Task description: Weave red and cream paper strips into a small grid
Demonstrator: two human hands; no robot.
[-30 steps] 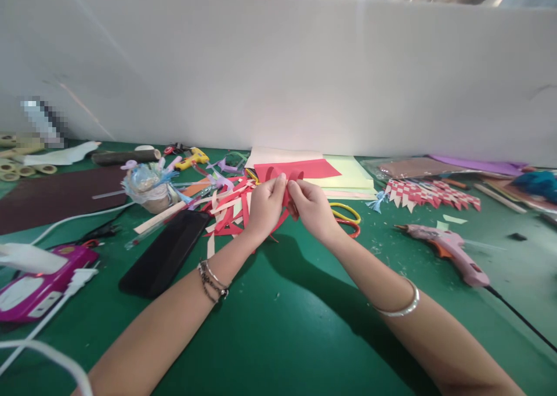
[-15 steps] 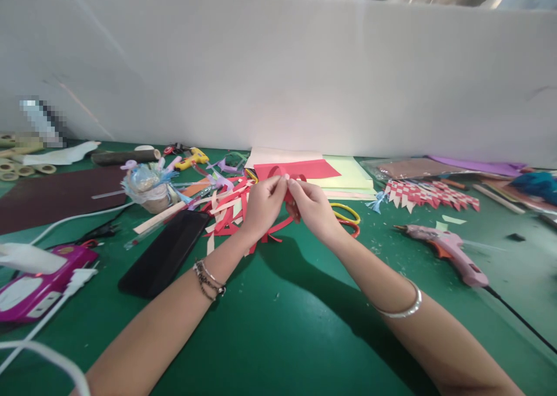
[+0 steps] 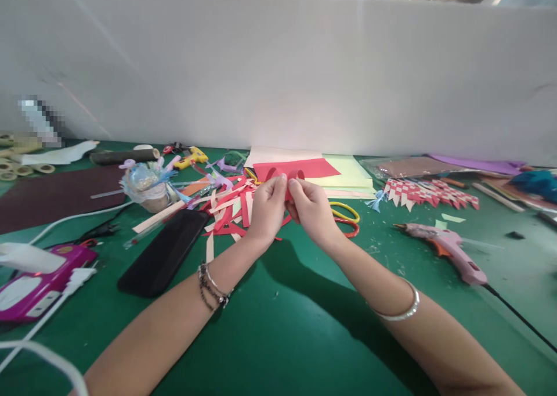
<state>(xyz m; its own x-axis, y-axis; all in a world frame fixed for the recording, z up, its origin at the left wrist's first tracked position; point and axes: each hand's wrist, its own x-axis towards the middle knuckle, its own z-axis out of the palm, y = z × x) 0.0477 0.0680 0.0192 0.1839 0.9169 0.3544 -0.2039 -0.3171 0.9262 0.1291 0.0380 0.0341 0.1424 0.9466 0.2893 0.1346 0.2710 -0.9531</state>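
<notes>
Close together over the middle of the table, my left hand (image 3: 268, 205) and my right hand (image 3: 311, 205) both pinch a red paper strip (image 3: 296, 175). Parts of the strip curl up behind the fingertips, and the rest is hidden by my hands. A heap of red and cream paper strips (image 3: 226, 210) lies just left of my left hand. Beyond the hands rest a red sheet (image 3: 322, 168) and pale yellow sheets (image 3: 354, 172). Scissors with yellow and orange handles (image 3: 348, 213) lie by my right hand, their blades out of sight.
A pink glue gun (image 3: 452, 248) with a cord lies at right, below a red-and-cream woven paper piece (image 3: 430, 194). On the left are a black phone (image 3: 163, 254), a magenta power strip (image 3: 52, 280) with white cables, and a wrapped pot (image 3: 150, 187). A white panel (image 3: 278, 71) closes off the back.
My left hand has turned slightly more upright, its wrist shifting a little right. The red strip's curls now show on both sides of the fingertips. My right hand has barely moved.
</notes>
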